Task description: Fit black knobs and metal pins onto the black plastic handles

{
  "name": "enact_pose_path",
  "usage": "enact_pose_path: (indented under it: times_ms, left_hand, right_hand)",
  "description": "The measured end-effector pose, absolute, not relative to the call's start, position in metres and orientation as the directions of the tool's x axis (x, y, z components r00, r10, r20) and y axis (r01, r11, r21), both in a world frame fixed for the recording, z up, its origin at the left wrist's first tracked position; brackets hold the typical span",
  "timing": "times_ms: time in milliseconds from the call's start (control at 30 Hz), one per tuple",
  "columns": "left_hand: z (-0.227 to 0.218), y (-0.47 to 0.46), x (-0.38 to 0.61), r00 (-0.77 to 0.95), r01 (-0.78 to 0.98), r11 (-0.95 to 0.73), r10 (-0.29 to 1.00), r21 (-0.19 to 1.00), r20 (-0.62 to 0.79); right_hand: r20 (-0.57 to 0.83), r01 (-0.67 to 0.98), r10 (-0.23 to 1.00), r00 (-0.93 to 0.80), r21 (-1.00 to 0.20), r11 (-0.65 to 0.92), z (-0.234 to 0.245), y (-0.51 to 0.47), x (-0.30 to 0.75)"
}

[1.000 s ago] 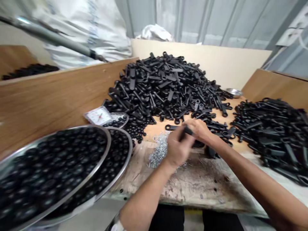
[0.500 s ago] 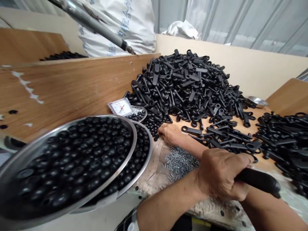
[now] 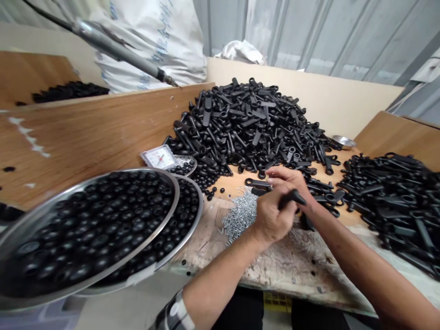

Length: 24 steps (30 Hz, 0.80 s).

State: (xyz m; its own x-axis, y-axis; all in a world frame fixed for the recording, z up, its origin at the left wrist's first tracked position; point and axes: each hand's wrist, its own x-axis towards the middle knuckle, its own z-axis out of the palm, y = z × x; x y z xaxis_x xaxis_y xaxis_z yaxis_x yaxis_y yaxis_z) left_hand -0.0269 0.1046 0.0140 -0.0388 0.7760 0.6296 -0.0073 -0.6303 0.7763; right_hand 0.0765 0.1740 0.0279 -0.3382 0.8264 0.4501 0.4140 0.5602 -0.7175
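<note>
My left hand point(image 3: 275, 213), coming from a plaid sleeve, is closed round a black plastic crank handle point(image 3: 293, 198); its tapered end sticks out to the right of the fist. Just behind and above it is my right hand point(image 3: 290, 178), its fingers bent together close to the left fingers. Whatever they pinch is too small or hidden to make out. Below and left of the hands lies a heap of small silver pins or screws point(image 3: 240, 214). Loose black crank handles point(image 3: 257, 183) lie beside the right fingertips.
A big pile of black handles point(image 3: 247, 123) rises behind, with another pile point(image 3: 395, 197) at right. Two overlapping metal trays point(image 3: 176, 192) of black knobs stand at left. Near them are a small clock point(image 3: 160, 158) and small black balls point(image 3: 206, 176). A powered screwdriver point(image 3: 127, 55) hangs upper left.
My right hand has drawn back from the small black balls to beside my left hand. The left hand, still gripping the crank handle, has shifted left and upward in view.
</note>
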Motion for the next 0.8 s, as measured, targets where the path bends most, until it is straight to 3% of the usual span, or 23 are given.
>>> enact_pose_path:
  times_ms: [100, 200, 367, 700, 800]
  left_hand:
    - [0.015, 0.112, -0.023, -0.101, -0.205, -0.267, 0.963, 0.942, 0.251]
    - [0.014, 0.116, -0.016, 0.028, -0.335, -0.044, 0.998, 0.941, 0.057]
    - [0.009, 0.116, -0.011, 0.162, -0.348, 0.041, 0.987, 0.936, 0.018]
    - [0.000, 0.116, -0.006, 0.231, -0.265, 0.139, 0.970, 0.954, -0.077]
    - [0.000, 0.118, -0.008, 0.263, -0.308, 0.204, 0.957, 0.929, -0.123]
  right_hand:
    - [0.557, 0.321, 0.825, -0.099, -0.767, 0.556, 0.033, 0.146, 0.107]
    - [0.690, 0.462, 0.723, -0.036, -0.630, 0.624, 0.023, 0.117, 0.124]
    - [0.816, 0.559, 0.570, -0.094, -0.431, 0.709, 0.002, 0.100, 0.132]
    - [0.821, 0.580, 0.533, -0.204, -0.337, 0.741, -0.011, 0.094, 0.128]
    - [0.808, 0.541, 0.567, -0.163, -0.407, 0.736, -0.010, 0.093, 0.127]
